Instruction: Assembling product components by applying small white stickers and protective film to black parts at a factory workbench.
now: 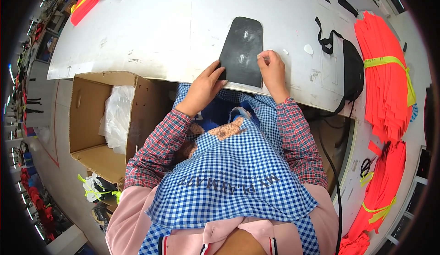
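A flat black panel (243,44) with rounded far corners lies on the white table, its near end at the table's front edge. My left hand (201,90) rests along the panel's lower left edge, fingers stretched out and touching it. At the panel's right edge, my right hand (275,74) has thumb and forefinger pinched together. Something small and pale may sit between those fingertips, too small to make out. To the right of that hand lies a small white rounded piece (308,49).
A black item with a strap (352,69) hangs over the table's right side, near a dark cable (337,181). Orange-red fabric stacks (382,85) tied with yellow-green strips line the right, with scissors (365,166) beside them. A cardboard box (130,136) holding clear plastic (118,117) stands left.
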Tool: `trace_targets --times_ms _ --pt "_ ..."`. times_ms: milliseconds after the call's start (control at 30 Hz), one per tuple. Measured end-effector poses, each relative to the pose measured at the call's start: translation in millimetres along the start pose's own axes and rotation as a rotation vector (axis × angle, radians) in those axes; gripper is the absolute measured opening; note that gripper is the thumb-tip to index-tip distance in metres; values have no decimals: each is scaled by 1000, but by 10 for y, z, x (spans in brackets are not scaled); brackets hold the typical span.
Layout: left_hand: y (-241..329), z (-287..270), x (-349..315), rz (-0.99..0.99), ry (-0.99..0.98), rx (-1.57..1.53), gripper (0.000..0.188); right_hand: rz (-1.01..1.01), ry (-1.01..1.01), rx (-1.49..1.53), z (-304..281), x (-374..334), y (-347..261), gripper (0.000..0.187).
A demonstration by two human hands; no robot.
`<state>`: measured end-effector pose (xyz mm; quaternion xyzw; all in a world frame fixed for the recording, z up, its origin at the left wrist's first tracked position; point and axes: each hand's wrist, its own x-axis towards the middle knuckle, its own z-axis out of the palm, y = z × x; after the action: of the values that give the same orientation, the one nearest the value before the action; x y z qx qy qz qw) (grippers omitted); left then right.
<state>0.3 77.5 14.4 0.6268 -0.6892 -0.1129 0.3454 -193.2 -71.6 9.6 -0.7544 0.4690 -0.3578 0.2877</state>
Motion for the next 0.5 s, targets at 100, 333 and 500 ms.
trace_targets --times_ms 100,333,500 --pt "18 -13 8 -20 -13 -6 41 22 -26 14 -19 -1 -34 11" --pt "28 -5 12 -11 -13 11 40 41 -18 28 -1 19 13 12" --pt "44 8 8 -34 -36 38 39 115 -42 69 -8 22 -1 14"
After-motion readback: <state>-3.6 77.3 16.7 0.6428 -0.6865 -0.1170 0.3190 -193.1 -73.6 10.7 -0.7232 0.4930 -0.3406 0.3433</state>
